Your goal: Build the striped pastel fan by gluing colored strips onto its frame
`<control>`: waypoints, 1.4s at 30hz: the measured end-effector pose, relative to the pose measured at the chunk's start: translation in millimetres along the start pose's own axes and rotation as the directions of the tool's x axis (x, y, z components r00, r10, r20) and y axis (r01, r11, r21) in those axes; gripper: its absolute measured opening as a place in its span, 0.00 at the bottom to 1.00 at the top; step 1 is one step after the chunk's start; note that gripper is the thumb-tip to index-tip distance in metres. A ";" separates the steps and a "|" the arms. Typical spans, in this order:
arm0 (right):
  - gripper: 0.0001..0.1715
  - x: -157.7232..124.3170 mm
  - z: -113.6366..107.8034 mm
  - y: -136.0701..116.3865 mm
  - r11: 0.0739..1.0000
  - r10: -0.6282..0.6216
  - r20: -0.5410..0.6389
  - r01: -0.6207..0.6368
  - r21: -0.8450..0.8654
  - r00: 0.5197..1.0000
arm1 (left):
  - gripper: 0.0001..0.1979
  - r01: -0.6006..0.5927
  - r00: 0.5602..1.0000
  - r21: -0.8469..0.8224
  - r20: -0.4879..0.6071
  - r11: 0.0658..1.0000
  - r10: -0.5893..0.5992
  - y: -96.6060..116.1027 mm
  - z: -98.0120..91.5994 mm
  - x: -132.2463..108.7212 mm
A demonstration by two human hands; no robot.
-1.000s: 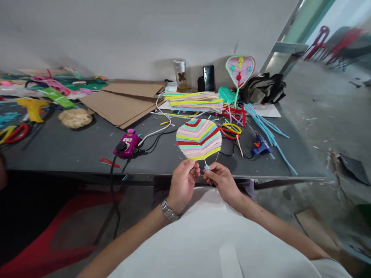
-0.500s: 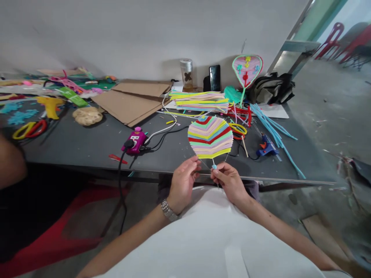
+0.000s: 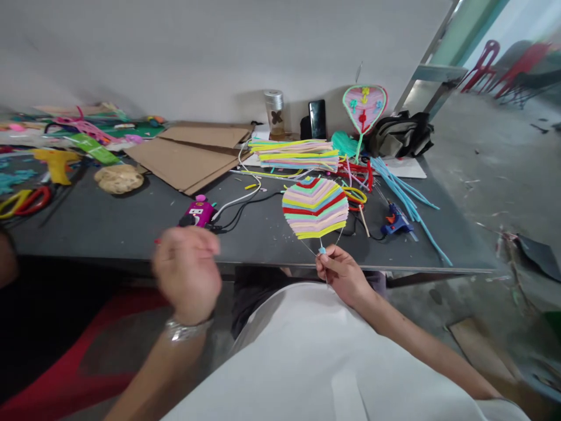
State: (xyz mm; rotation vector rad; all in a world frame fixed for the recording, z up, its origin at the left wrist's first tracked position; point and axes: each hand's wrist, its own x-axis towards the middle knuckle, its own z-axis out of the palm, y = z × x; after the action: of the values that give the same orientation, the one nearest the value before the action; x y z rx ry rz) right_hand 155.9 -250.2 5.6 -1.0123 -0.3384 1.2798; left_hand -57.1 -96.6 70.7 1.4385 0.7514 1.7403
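Head camera view: we are looking down at our two bare hands over a dark grey worktable (image 3: 105,234). Our right hand (image 3: 344,276) is pinching narrowly on thin wire stems (image 3: 309,247), just below a small blue bead (image 3: 322,250), and is holding a leaf-shaped striped pipe-cleaner panel (image 3: 315,207) upright above the table's near edge. Our left hand (image 3: 186,272) is hanging well apart from it, blurred, with its fingers loosely curled; we cannot tell whether it is gripping anything. Beyond the panel, a blue glue gun (image 3: 397,221) is lying near red and yellow loops (image 3: 354,196), and a similar decorated panel (image 3: 364,108) is standing by the wall. We judge that we are at a holding-up stage; further work on the panel seems to call for both hands.
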 end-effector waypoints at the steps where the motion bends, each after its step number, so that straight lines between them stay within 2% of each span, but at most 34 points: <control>1: 0.27 0.0 -0.3 1.0 1.000 0.004 0.005 -0.004 0.000 1.000 | 0.24 0.150 0.974 0.046 0.164 0.988 -0.155 -6.1 5.9 -14.8; 2: 0.27 -0.3 -1.0 2.0 1.000 0.009 0.008 -0.009 -0.003 1.000 | 0.24 0.223 0.937 0.090 0.254 0.971 -0.239 -13.0 11.9 -28.7; 3: 0.27 -0.8 -2.0 2.9 1.000 0.016 0.009 -0.016 -0.007 1.000 | 0.23 0.264 0.912 0.115 0.294 0.958 -0.287 -20.0 17.4 -40.4; 4: 0.27 -1.3 -3.1 3.5 1.000 0.023 0.008 -0.023 -0.014 1.000 | 0.20 0.293 0.888 0.166 0.318 0.942 -0.332 -26.3 22.0 -49.3; 5: 0.27 -1.6 -4.1 3.8 0.999 0.034 0.009 -0.034 -0.024 0.999 | 0.15 0.281 0.887 0.202 0.317 0.938 -0.334 -31.7 25.4 -54.7; 6: 0.27 -1.4 -4.9 3.6 0.998 0.047 0.012 -0.046 -0.035 0.999 | 0.12 0.243 0.900 0.226 0.310 0.943 -0.306 -36.0 27.5 -56.9; 8: 0.27 1.6 -4.8 2.1 0.995 0.081 0.026 -0.079 -0.064 0.996 | 0.11 0.079 0.926 0.297 0.331 0.952 -0.180 -41.9 27.9 -53.6; 10: 0.27 9.3 -1.9 -0.3 0.987 0.128 0.049 -0.123 -0.107 0.991 | 0.13 -0.111 0.914 0.369 0.403 0.923 -0.052 -46.2 24.7 -45.3; 12: 0.26 21.0 3.0 -2.3 0.970 0.173 0.078 -0.156 -0.189 0.982 | 0.14 -0.224 0.889 0.419 0.458 0.880 0.008 -51.6 20.1 -37.5; 16: 0.26 43.0 8.5 -3.7 0.882 0.201 0.101 -0.135 -0.451 0.974 | 0.04 -0.273 0.851 0.441 0.525 0.855 0.001 -68.0 10.8 -32.7; 19: 0.20 46.7 1.8 -7.9 0.804 0.145 0.082 -0.069 -0.591 0.986 | 0.07 -0.269 0.760 0.438 0.644 0.858 -0.090 -80.8 4.5 -36.2; 20: 0.17 46.4 -1.5 -10.7 0.722 0.074 0.084 0.005 -0.692 0.994 | 0.07 -0.267 0.730 0.440 0.673 0.857 -0.118 -84.2 2.6 -37.8; 21: 0.14 46.4 -4.5 -14.0 0.584 -0.022 0.108 0.100 -0.805 0.994 | 0.08 -0.265 0.709 0.443 0.692 0.856 -0.139 -87.2 0.9 -39.5; 22: 0.11 47.6 -6.9 -17.3 0.396 -0.122 0.163 0.198 -0.897 0.979 | 0.08 -0.263 0.698 0.445 0.700 0.856 -0.149 -89.5 -0.4 -41.0; 24: 0.08 55.6 -8.7 -22.4 0.006 -0.246 0.331 0.343 -0.939 0.911 | 0.07 -0.259 0.699 0.446 0.699 0.857 -0.153 -92.7 -1.8 -43.9; 25: 0.07 62.5 -8.2 -23.4 -0.112 -0.260 0.408 0.392 -0.913 0.875 | 0.05 -0.258 0.704 0.448 0.694 0.856 -0.151 -93.7 -1.8 -45.2; 27: 0.07 80.0 -5.5 -21.7 -0.231 -0.233 0.546 0.500 -0.835 0.805 | 0.03 -0.260 0.711 0.452 0.688 0.853 -0.147 -94.8 -0.7 -47.7; 30: 0.09 103.8 -1.4 -12.6 -0.270 -0.170 0.694 0.644 -0.716 0.700 | 0.04 -0.273 0.720 0.461 0.680 0.845 -0.138 -95.6 2.0 -51.5; 33: 0.12 114.1 -2.0 -3.4 -0.262 -0.178 0.746 0.700 -0.664 0.641 | 0.04 -0.286 0.731 0.461 0.672 0.840 -0.120 -95.7 4.3 -54.6; 36: 0.13 115.4 -5.6 0.6 -0.247 -0.202 0.752 0.710 -0.659 0.628 | 0.04 -0.285 0.741 0.469 0.661 0.836 -0.118 -95.0 5.7 -56.4; 42: 0.12 116.5 -6.0 0.4 -0.210 -0.219 0.737 0.707 -0.676 0.639 | 0.03 -0.295 0.767 0.486 0.634 0.823 -0.099 -97.4 7.1 -59.8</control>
State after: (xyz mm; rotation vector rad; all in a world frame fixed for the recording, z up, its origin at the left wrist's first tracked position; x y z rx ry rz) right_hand 195.9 -148.1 -34.0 -1.5059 -2.0494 0.1684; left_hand -27.4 -92.9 -39.8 2.3526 0.8383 0.9686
